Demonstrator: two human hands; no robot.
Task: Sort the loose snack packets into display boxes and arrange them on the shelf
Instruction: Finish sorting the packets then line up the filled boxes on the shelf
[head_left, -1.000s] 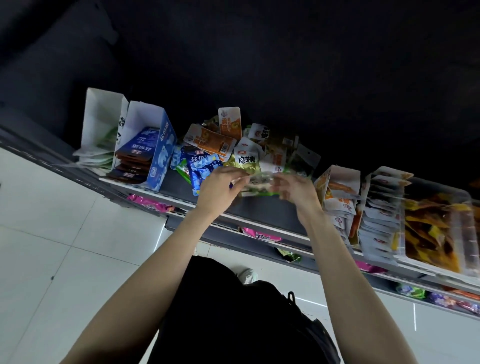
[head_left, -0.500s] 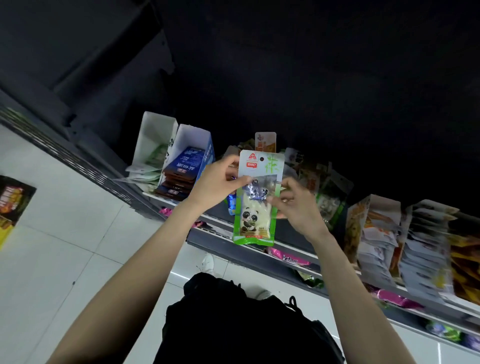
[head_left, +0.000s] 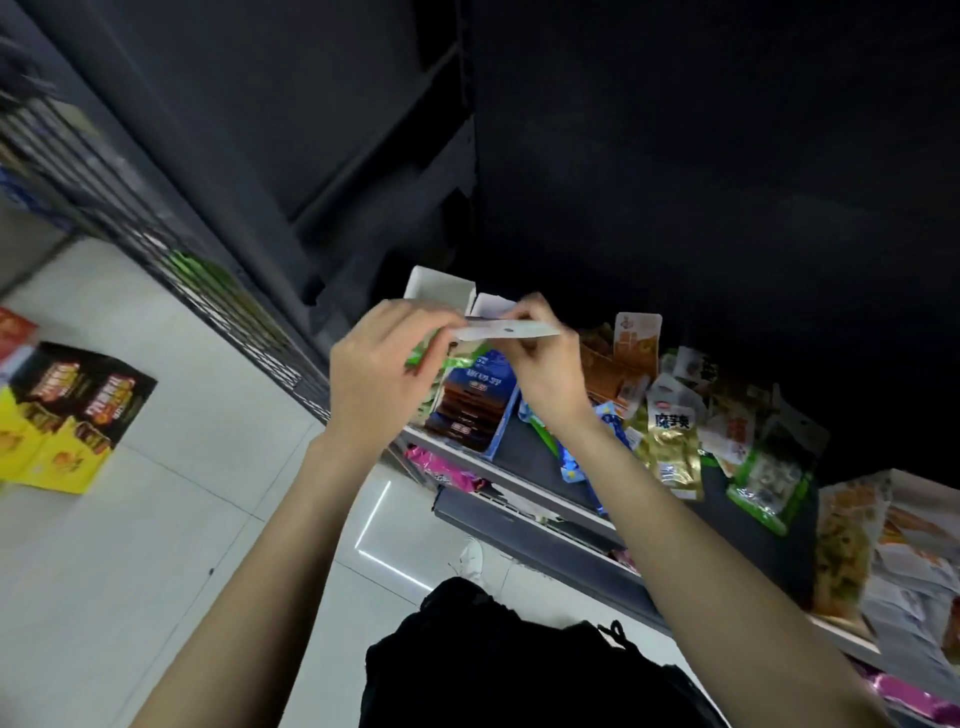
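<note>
Packet (head_left: 506, 329), white-headed and seen nearly edge-on, hangs above the two display boxes at the shelf's (head_left: 545, 493) left end, pinched between left hand (head_left: 382, 374) and right hand (head_left: 545, 364). Likely step: dropping it into the white box (head_left: 439, 285) with green packets, beside the blue box (head_left: 501, 415). Next, lower it upright; loose packets (head_left: 670, 441) wait mid-shelf.
</note>
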